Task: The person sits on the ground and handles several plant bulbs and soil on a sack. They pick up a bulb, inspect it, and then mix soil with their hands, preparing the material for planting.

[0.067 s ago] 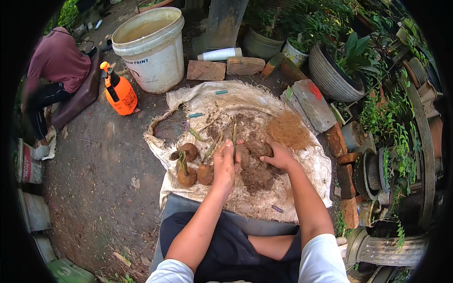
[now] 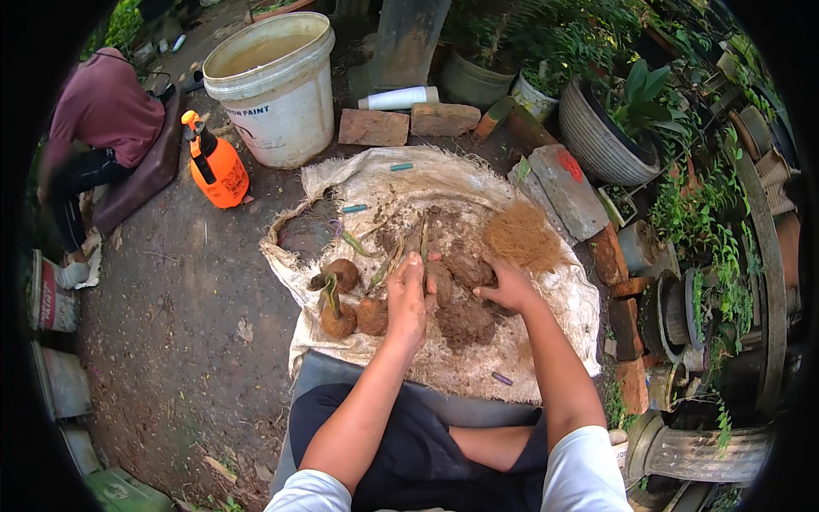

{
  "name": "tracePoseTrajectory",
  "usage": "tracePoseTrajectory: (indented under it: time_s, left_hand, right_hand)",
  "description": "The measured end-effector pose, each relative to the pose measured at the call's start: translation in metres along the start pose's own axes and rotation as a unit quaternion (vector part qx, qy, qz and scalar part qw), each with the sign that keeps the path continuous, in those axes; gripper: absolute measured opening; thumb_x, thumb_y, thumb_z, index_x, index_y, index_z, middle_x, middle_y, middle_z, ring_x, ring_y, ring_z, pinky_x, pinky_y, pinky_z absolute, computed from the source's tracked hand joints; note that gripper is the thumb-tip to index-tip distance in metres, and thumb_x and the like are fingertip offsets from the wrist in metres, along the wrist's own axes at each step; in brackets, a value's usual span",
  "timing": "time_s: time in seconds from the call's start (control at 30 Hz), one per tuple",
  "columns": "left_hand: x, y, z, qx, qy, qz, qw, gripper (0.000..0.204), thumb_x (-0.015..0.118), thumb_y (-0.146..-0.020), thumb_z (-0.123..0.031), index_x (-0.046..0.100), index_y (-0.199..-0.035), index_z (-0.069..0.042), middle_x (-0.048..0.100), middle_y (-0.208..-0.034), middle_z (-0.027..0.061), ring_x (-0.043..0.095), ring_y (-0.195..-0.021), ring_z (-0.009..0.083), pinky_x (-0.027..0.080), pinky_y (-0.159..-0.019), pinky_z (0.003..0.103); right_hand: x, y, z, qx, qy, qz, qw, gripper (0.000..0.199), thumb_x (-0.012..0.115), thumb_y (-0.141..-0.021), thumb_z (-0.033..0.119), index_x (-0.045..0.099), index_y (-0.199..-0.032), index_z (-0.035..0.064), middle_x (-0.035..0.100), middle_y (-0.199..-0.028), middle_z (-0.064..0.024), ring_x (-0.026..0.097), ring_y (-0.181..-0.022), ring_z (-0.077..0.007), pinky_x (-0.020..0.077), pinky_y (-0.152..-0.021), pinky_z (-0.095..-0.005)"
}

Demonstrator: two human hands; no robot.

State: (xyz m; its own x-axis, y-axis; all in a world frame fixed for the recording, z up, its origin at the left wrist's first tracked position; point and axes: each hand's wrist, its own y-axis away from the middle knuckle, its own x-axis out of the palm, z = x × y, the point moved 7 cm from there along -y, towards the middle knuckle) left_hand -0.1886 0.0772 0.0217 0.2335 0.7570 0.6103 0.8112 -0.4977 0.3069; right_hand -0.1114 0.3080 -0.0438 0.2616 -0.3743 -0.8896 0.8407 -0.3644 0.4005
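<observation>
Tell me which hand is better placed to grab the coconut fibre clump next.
Right. The right hand rests on the soil pile just below the coconut fibre clump; the left hand is farther away, gripping a plant stem.

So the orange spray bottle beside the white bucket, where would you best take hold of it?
Probably the black trigger neck of the orange spray bottle, taken from above. It stands upright on bare ground, its narrow top free, while the white bucket crowds the wide body's right side.
</observation>
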Motion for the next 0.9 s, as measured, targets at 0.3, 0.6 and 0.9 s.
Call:
tracePoseTrajectory:
  time_s: [0.3, 0.6, 0.9]
  left_hand:
    - [0.004, 0.002, -0.003, 0.013, -0.011, 0.007, 1.000, 0.038, 0.050, -0.107, -0.036, 0.062, -0.118, -0.002, 0.049, -0.067, -0.0040, 0.035, -0.050, 0.0020, 0.025, -0.043, 0.021]
    - [0.002, -0.001, -0.003, 0.011, -0.025, 0.004, 1.000, 0.033, 0.053, -0.105, -0.035, 0.058, -0.117, -0.004, 0.050, -0.070, -0.0022, 0.035, -0.050, 0.0047, 0.028, -0.045, 0.022]
    - [0.004, 0.001, -0.009, 0.015, -0.005, -0.007, 1.000, 0.033, 0.052, -0.105, -0.034, 0.062, -0.117, -0.004, 0.049, -0.068, -0.0047, 0.037, -0.054, 0.0024, 0.027, -0.048, 0.021]
  right_hand:
    - [-0.001, 0.023, 0.007, -0.053, 0.147, -0.061, 0.986, 0.070, 0.077, -0.082, 0.032, 0.048, -0.144, 0.0143, 0.055, -0.142, -0.0120, 0.043, -0.138, -0.0337, 0.0317, -0.116, -0.0501]
    - [-0.002, 0.024, 0.012, -0.087, 0.141, -0.024, 0.986, 0.075, 0.077, -0.083, 0.032, 0.044, -0.146, 0.0113, 0.049, -0.148, -0.0140, 0.039, -0.141, -0.0337, 0.0266, -0.120, -0.0491]
    - [0.019, 0.070, 0.039, -0.065, 0.100, -0.026, 0.993, 0.078, 0.061, -0.091, 0.027, 0.024, -0.158, 0.0130, 0.055, -0.142, -0.0161, 0.034, -0.145, -0.0335, 0.0158, -0.123, -0.0564]
